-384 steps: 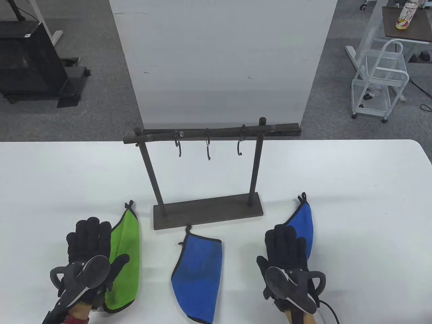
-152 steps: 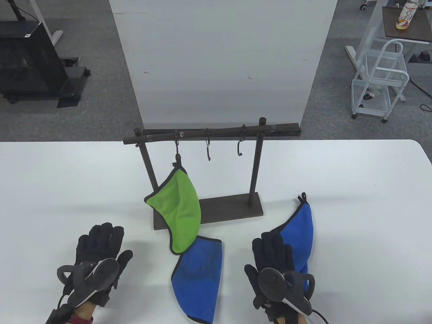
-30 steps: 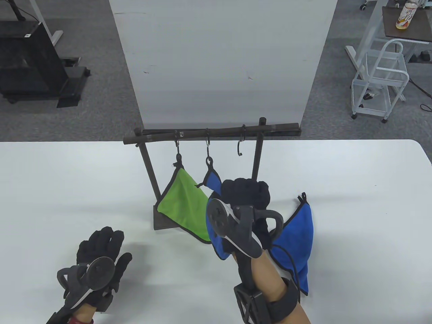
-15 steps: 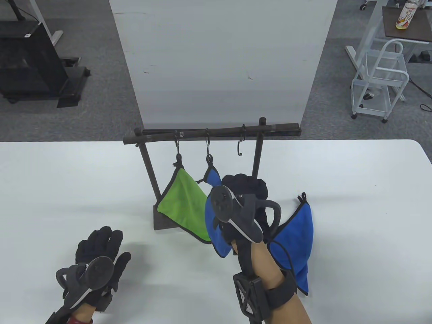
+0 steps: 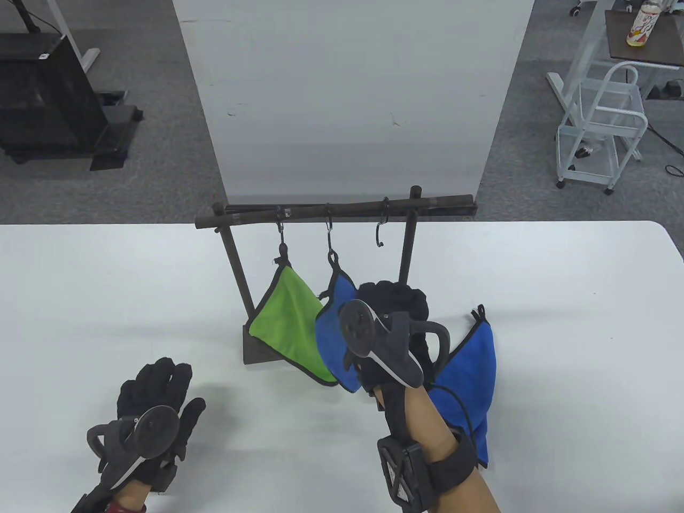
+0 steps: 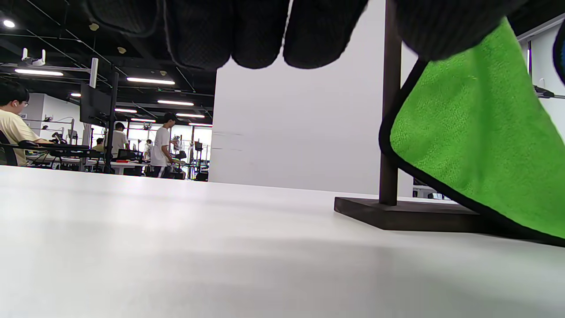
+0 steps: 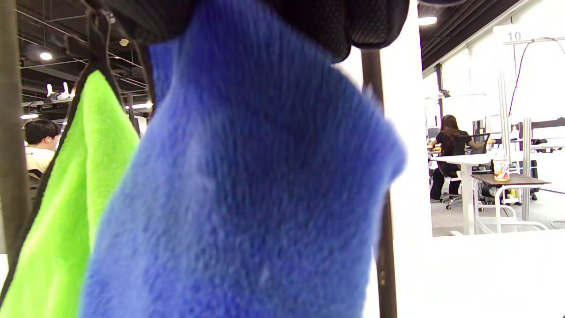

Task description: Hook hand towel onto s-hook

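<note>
A dark rack [image 5: 331, 209] carries three s-hooks. A green towel [image 5: 286, 315] hangs from the left hook. A blue towel [image 5: 334, 331] hangs by its loop from the middle s-hook [image 5: 331, 240]. The right s-hook [image 5: 380, 235] is bare. My right hand [image 5: 393, 302] is raised beside the blue towel with fingers curled and grips its upper part. In the right wrist view the towel [image 7: 247, 198] fills the frame under my fingers [image 7: 353, 22]. My left hand [image 5: 155, 387] rests flat and empty on the table. A second blue towel [image 5: 475, 352] lies at the right.
The rack's base [image 5: 256, 347] stands mid-table, with its post [image 6: 390, 132] and the green towel [image 6: 476, 145] close in the left wrist view. A white board [image 5: 347, 96] stands behind the rack. A white cart [image 5: 598, 133] is off the table at the far right.
My right hand has drawn back and down a little from the middle hook. The blue towel now hangs lower and wider, with its loop taut on the hook. My left hand has barely moved.
</note>
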`<action>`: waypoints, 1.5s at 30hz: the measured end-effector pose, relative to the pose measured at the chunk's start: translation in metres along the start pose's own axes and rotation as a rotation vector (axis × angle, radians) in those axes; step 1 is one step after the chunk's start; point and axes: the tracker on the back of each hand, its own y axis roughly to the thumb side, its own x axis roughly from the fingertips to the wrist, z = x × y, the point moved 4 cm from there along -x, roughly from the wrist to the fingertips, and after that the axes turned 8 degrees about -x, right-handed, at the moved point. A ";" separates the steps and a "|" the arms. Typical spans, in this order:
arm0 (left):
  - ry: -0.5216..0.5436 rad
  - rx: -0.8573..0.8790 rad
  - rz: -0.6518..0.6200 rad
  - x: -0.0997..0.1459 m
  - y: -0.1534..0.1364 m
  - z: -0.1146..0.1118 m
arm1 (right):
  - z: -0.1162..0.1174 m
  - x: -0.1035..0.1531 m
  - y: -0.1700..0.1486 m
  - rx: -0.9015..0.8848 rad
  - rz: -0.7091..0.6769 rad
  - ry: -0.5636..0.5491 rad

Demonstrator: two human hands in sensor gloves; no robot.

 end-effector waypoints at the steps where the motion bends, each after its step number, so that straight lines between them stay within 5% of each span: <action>1: 0.002 0.001 0.002 0.000 0.000 0.000 | -0.005 0.002 -0.004 -0.010 -0.005 -0.004; 11: 0.010 -0.015 0.008 0.000 -0.001 0.003 | -0.042 0.003 -0.063 0.012 0.094 -0.033; 19: 0.011 -0.012 0.025 0.000 -0.005 0.004 | -0.044 -0.017 -0.137 0.063 0.284 -0.013; 29: 0.004 -0.024 0.033 0.000 -0.007 0.004 | 0.019 -0.029 -0.214 0.051 0.487 0.161; 45: -0.008 -0.010 0.062 -0.002 -0.015 0.004 | 0.112 -0.023 -0.272 0.090 0.680 0.374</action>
